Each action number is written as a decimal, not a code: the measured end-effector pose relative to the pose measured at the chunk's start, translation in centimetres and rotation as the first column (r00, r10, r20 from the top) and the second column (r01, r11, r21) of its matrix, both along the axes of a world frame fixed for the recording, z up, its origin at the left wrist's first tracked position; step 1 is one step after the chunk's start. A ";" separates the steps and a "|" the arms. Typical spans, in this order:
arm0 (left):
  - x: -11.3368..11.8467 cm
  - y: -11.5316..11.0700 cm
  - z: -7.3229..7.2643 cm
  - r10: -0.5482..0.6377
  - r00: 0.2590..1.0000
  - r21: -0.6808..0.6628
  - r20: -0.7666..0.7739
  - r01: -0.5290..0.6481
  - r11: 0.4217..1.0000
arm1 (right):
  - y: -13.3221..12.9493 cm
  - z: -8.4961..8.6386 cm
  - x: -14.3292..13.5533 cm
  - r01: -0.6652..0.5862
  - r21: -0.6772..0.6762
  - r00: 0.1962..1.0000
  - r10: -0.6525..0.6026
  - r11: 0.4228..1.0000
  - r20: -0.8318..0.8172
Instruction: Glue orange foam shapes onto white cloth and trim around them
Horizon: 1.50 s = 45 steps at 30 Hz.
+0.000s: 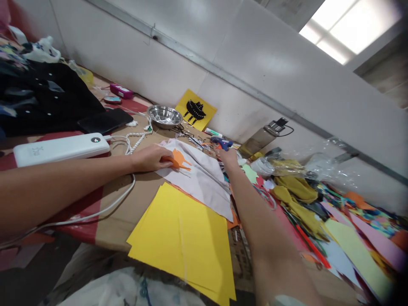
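My left hand point(150, 158) rests on the table and pinches a small orange paper cutout point(179, 159) that lies on a pale grey sheet point(204, 178). My right hand point(228, 156) reaches far across the table and closes around a blue glue gun point(221, 143) near the wall. Several yellow paper sheets point(188, 242) lie in front of me, overhanging the table's near edge.
A white power bank point(60, 148) with its cable lies at left beside dark clothing point(41, 100). A steel bowl point(164, 115), a yellow card with a black cutout point(195, 109) and a bottle point(262, 137) stand by the wall. Coloured paper scraps point(334, 216) and plastic wrap cover the right.
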<state>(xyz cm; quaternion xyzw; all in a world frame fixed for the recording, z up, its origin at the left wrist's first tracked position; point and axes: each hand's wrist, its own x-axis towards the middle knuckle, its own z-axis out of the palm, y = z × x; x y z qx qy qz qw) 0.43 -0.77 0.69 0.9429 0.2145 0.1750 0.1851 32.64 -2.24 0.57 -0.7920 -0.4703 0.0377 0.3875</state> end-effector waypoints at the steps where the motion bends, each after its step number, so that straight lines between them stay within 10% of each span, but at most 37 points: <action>1: 0.0 0.0 0.0 0.019 1.000 -0.019 0.010 -0.019 1.000 | -0.5 0.2 0.0 0.038 0.046 0.998 -0.036 0.998 -0.044; 7: 0.1 0.3 -0.1 0.041 0.998 -0.006 0.051 -0.041 0.999 | -4.5 2.8 -1.3 0.200 0.338 0.959 -0.114 0.920 -0.259; 15: 0.0 0.3 -0.2 0.041 0.998 -0.021 0.046 -0.041 0.999 | -10.9 4.1 -6.2 -0.269 0.425 0.680 0.483 0.864 -0.551; 23: 0.0 1.5 -0.5 0.107 0.989 -0.237 0.103 -0.080 0.968 | -14.0 3.4 -7.1 -0.557 0.177 0.723 0.579 0.811 -0.377; 32: 0.3 1.1 -0.8 0.148 0.976 -0.150 0.162 -0.124 0.981 | -14.7 3.1 -8.5 -0.586 -0.145 0.790 0.602 0.797 0.115; 45: 0.5 1.4 -1.3 0.137 0.970 -0.105 0.202 -0.118 0.987 | -14.4 1.8 -10.3 -0.569 -0.173 0.772 0.595 0.804 0.223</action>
